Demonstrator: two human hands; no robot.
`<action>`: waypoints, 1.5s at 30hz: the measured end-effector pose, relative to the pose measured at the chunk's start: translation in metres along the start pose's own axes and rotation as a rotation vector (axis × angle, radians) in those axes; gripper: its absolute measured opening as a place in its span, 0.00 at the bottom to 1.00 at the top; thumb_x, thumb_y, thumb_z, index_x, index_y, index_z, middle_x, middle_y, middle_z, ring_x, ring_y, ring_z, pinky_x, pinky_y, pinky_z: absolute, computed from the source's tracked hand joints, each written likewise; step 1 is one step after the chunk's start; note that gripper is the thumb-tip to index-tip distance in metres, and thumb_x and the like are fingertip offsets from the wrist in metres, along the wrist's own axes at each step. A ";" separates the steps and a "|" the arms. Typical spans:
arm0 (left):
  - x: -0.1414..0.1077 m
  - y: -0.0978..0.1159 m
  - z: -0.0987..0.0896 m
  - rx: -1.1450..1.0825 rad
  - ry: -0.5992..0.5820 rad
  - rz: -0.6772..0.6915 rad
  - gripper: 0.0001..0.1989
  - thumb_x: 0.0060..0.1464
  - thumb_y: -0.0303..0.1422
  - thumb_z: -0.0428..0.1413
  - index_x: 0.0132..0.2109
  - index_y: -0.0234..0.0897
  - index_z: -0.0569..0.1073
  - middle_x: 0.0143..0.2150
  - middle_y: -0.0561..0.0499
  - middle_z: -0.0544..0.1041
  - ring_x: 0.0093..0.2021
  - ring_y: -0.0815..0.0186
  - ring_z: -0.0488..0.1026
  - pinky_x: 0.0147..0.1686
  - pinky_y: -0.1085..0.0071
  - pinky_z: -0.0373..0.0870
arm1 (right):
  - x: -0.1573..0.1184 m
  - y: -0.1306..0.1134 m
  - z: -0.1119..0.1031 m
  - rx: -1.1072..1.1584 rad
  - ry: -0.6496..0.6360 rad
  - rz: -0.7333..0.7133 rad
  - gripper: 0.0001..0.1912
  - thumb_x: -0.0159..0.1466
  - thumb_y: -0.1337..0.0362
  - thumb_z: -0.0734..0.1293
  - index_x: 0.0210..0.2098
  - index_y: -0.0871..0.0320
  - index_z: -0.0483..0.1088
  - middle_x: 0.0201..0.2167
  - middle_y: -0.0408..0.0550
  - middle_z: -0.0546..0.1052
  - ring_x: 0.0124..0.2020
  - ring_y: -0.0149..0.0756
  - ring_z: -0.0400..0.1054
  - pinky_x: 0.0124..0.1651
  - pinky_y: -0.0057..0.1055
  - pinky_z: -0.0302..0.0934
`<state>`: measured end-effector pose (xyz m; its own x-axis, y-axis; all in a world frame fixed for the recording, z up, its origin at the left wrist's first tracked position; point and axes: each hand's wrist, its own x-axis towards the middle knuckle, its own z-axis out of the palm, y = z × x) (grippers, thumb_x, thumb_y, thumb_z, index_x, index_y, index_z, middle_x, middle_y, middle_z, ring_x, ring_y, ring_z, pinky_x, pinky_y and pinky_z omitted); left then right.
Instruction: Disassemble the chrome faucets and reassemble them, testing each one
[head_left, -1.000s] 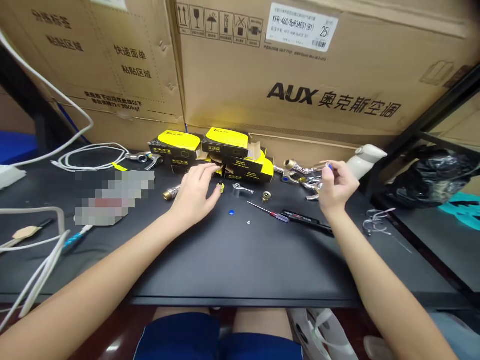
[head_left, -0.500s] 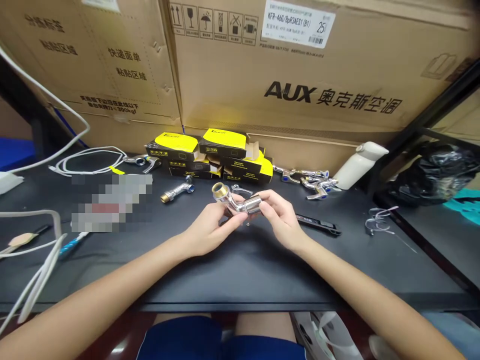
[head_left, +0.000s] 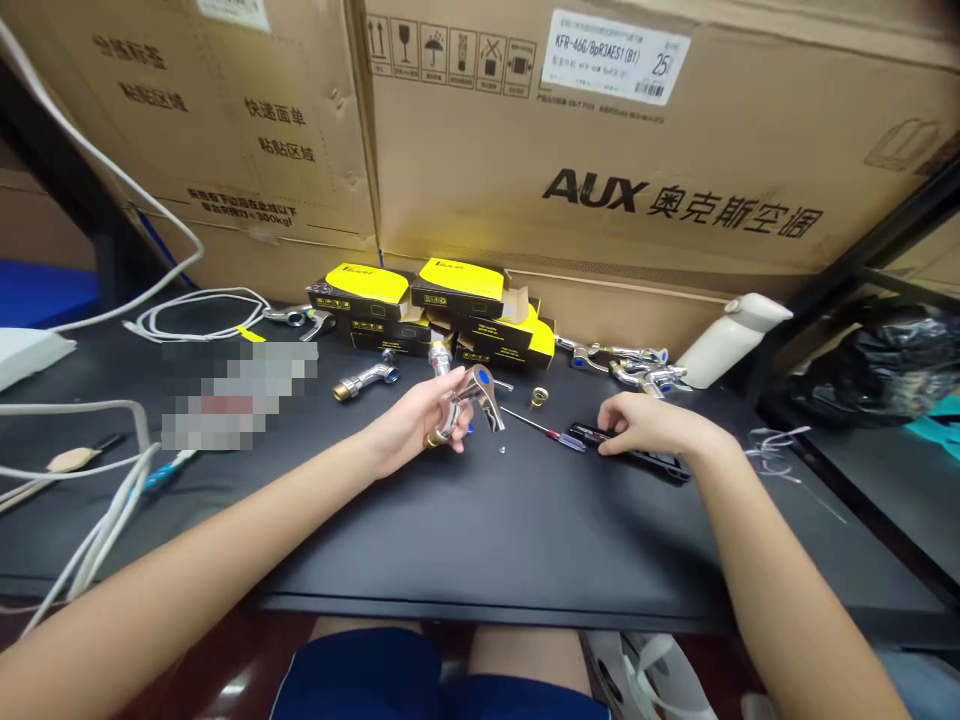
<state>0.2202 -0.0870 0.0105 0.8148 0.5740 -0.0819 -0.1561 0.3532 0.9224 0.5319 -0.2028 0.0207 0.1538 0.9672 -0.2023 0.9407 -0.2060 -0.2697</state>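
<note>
My left hand [head_left: 412,420] is closed around a chrome faucet [head_left: 486,392], whose lever with a blue dot points right and down; fingers cover part of its body. To the right, my right hand [head_left: 645,425] reaches down with thumb and fingers around the left part of a black elongated case [head_left: 664,466] lying on the table. A screwdriver [head_left: 566,440] with a red and clear handle lies between the hands. Behind it stands a small brass-and-chrome ring fitting [head_left: 539,397]. A tiny bright piece [head_left: 502,450] sits below the lever.
Yellow-and-black boxes [head_left: 480,290] are stacked at the back, before large cartons [head_left: 465,160]. A chrome angled fitting [head_left: 366,381] lies left, and several chrome faucet parts [head_left: 645,372] lie right, by a tilted white bottle [head_left: 731,340]. White cables [head_left: 112,500] run along the left.
Both hands were together on the chrome faucet piece. Now my left hand alone holds it, turned so its lever shows, and my right hand has moved right to the black case.
</note>
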 end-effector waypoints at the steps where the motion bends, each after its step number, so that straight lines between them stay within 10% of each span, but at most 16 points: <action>1: 0.001 0.001 -0.001 0.012 -0.003 0.012 0.16 0.56 0.47 0.56 0.37 0.36 0.71 0.24 0.55 0.68 0.22 0.72 0.64 0.21 0.76 0.67 | -0.001 0.001 0.000 -0.020 0.005 0.015 0.08 0.49 0.63 0.73 0.27 0.56 0.72 0.27 0.46 0.76 0.27 0.38 0.70 0.27 0.30 0.60; 8: 0.006 0.005 -0.010 0.136 0.069 0.098 0.16 0.53 0.41 0.61 0.44 0.35 0.73 0.40 0.48 0.76 0.22 0.75 0.67 0.17 0.79 0.62 | -0.011 -0.038 -0.005 0.243 0.360 -0.197 0.13 0.60 0.54 0.67 0.37 0.55 0.64 0.30 0.45 0.73 0.29 0.37 0.68 0.29 0.32 0.62; 14: 0.007 -0.001 -0.011 0.170 0.038 0.034 0.17 0.47 0.37 0.66 0.42 0.36 0.73 0.33 0.52 0.76 0.28 0.70 0.72 0.24 0.76 0.67 | -0.018 -0.104 0.041 0.977 0.121 -0.436 0.17 0.65 0.53 0.65 0.48 0.51 0.56 0.33 0.41 0.74 0.19 0.30 0.69 0.20 0.28 0.64; 29: -0.009 0.007 -0.003 0.153 -0.178 0.060 0.16 0.48 0.38 0.65 0.42 0.36 0.72 0.32 0.50 0.77 0.25 0.69 0.72 0.22 0.75 0.67 | -0.036 -0.116 0.063 1.050 0.226 -0.490 0.11 0.68 0.61 0.63 0.50 0.52 0.62 0.28 0.42 0.74 0.16 0.27 0.64 0.16 0.27 0.61; 45: -0.009 0.007 0.000 0.319 -0.136 0.205 0.11 0.49 0.32 0.64 0.41 0.36 0.73 0.32 0.53 0.75 0.26 0.71 0.72 0.27 0.75 0.71 | -0.042 -0.120 0.057 0.992 0.282 -0.441 0.09 0.67 0.61 0.64 0.47 0.52 0.65 0.26 0.42 0.75 0.15 0.28 0.64 0.15 0.28 0.62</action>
<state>0.2117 -0.0900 0.0180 0.8544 0.4984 0.1471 -0.1594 -0.0181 0.9870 0.3951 -0.2272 0.0084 0.0478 0.9580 0.2827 0.2915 0.2573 -0.9213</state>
